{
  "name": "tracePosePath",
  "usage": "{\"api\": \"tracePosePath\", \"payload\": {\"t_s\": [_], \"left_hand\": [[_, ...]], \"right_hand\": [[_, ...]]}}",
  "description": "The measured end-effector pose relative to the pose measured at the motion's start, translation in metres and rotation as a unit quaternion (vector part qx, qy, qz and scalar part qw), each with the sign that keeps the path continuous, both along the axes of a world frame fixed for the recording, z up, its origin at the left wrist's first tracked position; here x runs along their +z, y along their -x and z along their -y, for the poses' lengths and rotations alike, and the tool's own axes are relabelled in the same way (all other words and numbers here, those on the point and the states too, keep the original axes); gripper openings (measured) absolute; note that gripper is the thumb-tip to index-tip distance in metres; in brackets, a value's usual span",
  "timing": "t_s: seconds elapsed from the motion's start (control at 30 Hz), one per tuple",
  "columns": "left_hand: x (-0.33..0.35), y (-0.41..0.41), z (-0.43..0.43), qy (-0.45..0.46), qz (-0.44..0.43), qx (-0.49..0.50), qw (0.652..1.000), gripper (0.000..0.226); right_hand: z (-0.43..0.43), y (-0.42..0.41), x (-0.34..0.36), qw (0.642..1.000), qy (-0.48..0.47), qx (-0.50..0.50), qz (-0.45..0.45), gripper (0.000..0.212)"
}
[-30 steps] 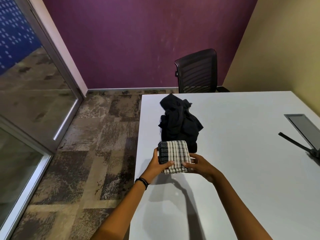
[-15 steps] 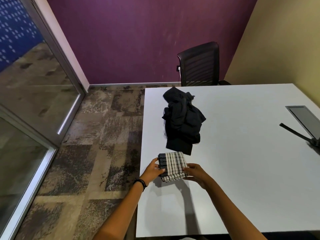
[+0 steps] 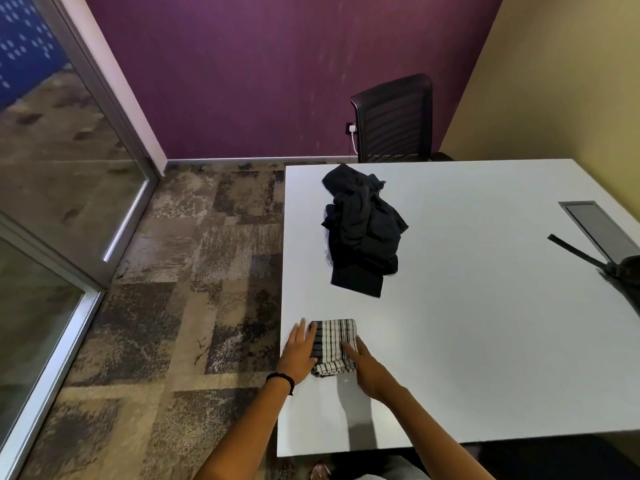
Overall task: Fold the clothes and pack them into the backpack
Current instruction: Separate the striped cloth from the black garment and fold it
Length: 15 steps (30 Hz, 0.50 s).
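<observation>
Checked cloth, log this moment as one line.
checked cloth: folded, on table | left hand: touching | right hand: touching | black clothes: unfolded

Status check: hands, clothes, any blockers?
Left hand, right hand open, touching folded checked cloth sides. Dark garment unfolded, behind. Backpack not clearly in view.

I log a white table [image 3: 485, 341]. On it: folded checked cloth [image 3: 334, 342] near the front-left edge, crumpled black garment [image 3: 363, 233] beyond, apart. At far right, a grey inset panel [image 3: 601, 226].
</observation>
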<state>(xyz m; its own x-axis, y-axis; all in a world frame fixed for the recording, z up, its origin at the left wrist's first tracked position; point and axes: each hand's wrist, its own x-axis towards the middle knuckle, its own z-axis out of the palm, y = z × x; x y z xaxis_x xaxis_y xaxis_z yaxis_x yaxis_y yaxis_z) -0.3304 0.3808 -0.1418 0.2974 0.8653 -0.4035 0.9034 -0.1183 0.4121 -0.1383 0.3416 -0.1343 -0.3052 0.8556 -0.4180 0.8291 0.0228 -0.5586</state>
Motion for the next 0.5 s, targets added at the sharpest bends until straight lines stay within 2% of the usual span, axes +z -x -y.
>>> {"api": "tracePosePath", "payload": {"t_s": [0.1, 0.27, 0.5], "left_hand": [[-0.004, -0.001, 0.003, -0.067, -0.026, -0.087, 0.994, 0.074], [-0.006, -0.004, 0.005, -0.029, -0.066, -0.142, 0.987, 0.061], [-0.003, 0.0, 0.003, 0.042, -0.104, -0.175, 0.978, 0.063]], "right_hand": [[0.01, 0.004, -0.006, 0.994, -0.036, 0.045, 0.094, 0.071], [0.014, -0.002, -0.01, 0.981, -0.032, 0.093, 0.168, 0.068], [0.005, -0.014, -0.017, 0.983, 0.047, 0.123, 0.128, 0.068]]}}
